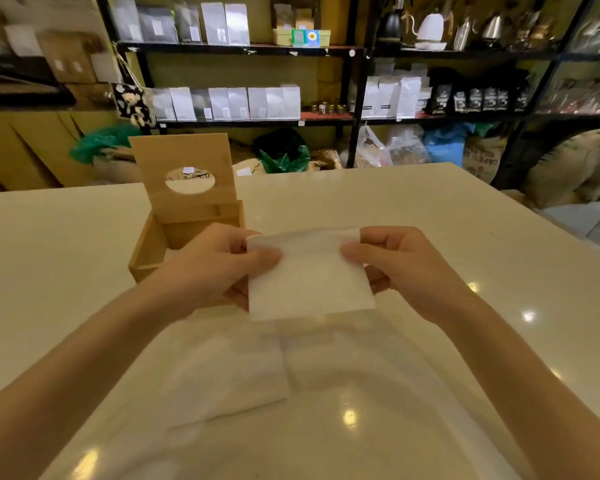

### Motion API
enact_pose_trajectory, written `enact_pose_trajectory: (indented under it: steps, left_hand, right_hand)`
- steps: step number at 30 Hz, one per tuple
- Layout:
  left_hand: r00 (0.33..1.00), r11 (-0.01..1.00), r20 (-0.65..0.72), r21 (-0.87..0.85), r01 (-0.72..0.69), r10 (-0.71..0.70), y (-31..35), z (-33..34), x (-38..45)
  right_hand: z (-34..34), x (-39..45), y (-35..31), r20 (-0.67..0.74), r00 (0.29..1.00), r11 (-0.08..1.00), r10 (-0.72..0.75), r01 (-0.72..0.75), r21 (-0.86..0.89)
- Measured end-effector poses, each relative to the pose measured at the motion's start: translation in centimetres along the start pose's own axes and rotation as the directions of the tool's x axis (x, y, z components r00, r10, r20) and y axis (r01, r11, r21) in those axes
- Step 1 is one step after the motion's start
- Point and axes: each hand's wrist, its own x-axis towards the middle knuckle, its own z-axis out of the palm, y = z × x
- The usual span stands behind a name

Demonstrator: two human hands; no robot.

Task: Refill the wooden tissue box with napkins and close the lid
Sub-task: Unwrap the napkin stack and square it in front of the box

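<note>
Two bare hands hold a white, square, folded paper napkin [309, 275] up in the air between them, above a glossy cream-white desk [413, 216]. The fingers of the left hand [219, 268] are curled closed on the napkin's left edge, thumb lying across the front near the top corner and the other fingers tucked behind. The fingers of the right hand [399, 261] are closed in the same way on the right edge, thumb in front, fingertips behind. The napkin hangs flat and facing the viewer, its top edge bowed slightly backward.

Both forearms reach in from the bottom corners of the view, bare to the frame edge.

Just beyond and to the left of the left hand stands a light-coloured wooden tissue box [153, 247], partly hidden by that hand. Its inside shows bare wood where it can be seen. Its hinged wooden lid [184, 161] stands upright at the far side of the box, with an oval opening cut through its middle.

On the desk below the hands lies a blurred pale patch, perhaps more white napkins [229, 375], too soft to make out clearly.

Behind the desk, black metal shelves [243, 50] hold rows of white and dark pouches, and kettles [430, 27] sit on the upper right shelf. Sacks and plastic bags sit on the floor beneath.
</note>
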Motion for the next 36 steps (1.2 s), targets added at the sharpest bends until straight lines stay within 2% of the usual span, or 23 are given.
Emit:
enact_pose_trajectory:
  steps: [3,7,10,13,19,25,28,30,33,36]
  left_hand:
    - [0.989,0.987,0.05,-0.077,0.141,-0.138,-1.3,-1.6,-2.4]
    - [0.972,0.972,0.114,-0.095,0.217,-0.205,-3.8,-3.1,-4.9]
    - [0.959,0.96,0.139,-0.102,0.261,-0.246,-5.4,-3.8,-6.0]
    - [0.953,0.951,0.104,-0.095,0.293,-0.284,-6.7,-4.1,-6.8]
    - [0.945,0.94,0.024,-0.102,0.326,-0.325,-8.2,-3.7,-7.1]
    - [0.967,0.962,-0.037,0.104,0.254,-0.252,-8.9,-3.1,-6.9]
    - [0.976,0.943,-0.117,0.258,0.211,-0.186,-9.3,-3.1,-7.2]
    - [0.977,0.896,-0.206,0.42,0.145,-0.061,-9.5,-3.1,-7.4]
    - [0.944,0.801,-0.296,0.596,0.062,0.148,-9.5,-3.1,-7.7]
    - [0.962,0.719,-0.186,0.695,-0.015,0.2,-9.9,-3.0,-7.7]
  right_hand:
    - [1.8,-0.6,0.0,0.154,0.985,0.995,0.081,-0.09,0.048]
    - [4.5,-0.9,0.6,0.309,0.934,0.98,0.179,-0.196,0.025]
    - [6.3,-1.0,1.2,0.329,0.92,0.975,0.215,-0.223,-0.013]
    - [7.5,-1.2,1.8,0.336,0.914,0.973,0.228,-0.227,-0.044]
    - [8.5,-1.6,2.7,0.24,0.942,0.97,0.236,-0.214,-0.115]
    - [9.2,-1.7,3.5,0.147,0.977,0.934,0.151,-0.093,-0.345]
    - [9.2,-1.7,3.8,0.09,0.996,0.851,0.027,0.025,-0.525]
    - [8.9,-1.7,3.9,0.083,0.995,0.762,-0.056,0.096,-0.64]
    - [8.5,-1.6,3.9,0.236,0.961,0.646,-0.144,0.272,-0.713]
    - [8.7,-1.8,4.2,0.399,0.905,0.552,-0.149,0.411,-0.726]
